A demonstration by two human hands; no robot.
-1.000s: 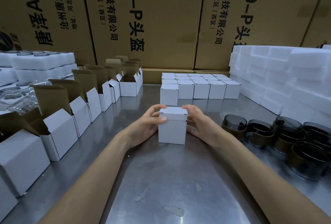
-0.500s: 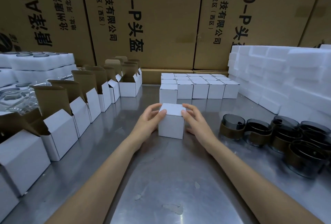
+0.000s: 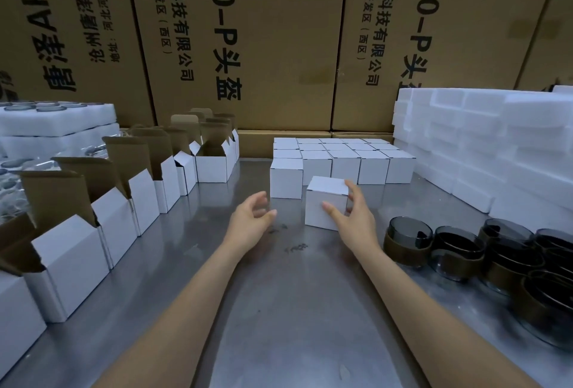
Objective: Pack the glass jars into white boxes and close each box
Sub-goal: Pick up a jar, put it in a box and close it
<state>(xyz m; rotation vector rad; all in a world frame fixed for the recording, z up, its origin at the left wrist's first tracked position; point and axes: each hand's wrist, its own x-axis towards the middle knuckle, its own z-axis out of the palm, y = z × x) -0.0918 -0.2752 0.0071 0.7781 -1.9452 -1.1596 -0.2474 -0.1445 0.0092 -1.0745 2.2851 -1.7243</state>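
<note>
A closed white box (image 3: 326,203) stands on the metal table (image 3: 294,310) a little right of centre, just in front of the block of closed white boxes (image 3: 344,159) ranged in rows toward the back. Its lid is shut flat, and it sits slightly turned, near the front-left box of that block but apart from it.

The right hand (image 3: 353,217) holds this box from its right side: the thumb lies across the front face and the fingers reach up along the far right edge by the top corner, lightly curled around it. The left hand (image 3: 249,223) hovers to the left of the box, clear of it, holding nothing, with its fingers loosely bent and spread and the palm turned toward the box.

To the right, near the table's edge, stands a cluster of dark glass jars (image 3: 483,254), low and round, several with brown bands around them. Behind them rises a stack of white foam blocks (image 3: 483,145). Along the left side runs a row of open white boxes (image 3: 124,201) with their brown inner flaps standing up. Farther left lie white foam trays (image 3: 55,120) with round items set into them. Large brown cartons (image 3: 248,40) printed with black characters form the wall behind the table.
</note>
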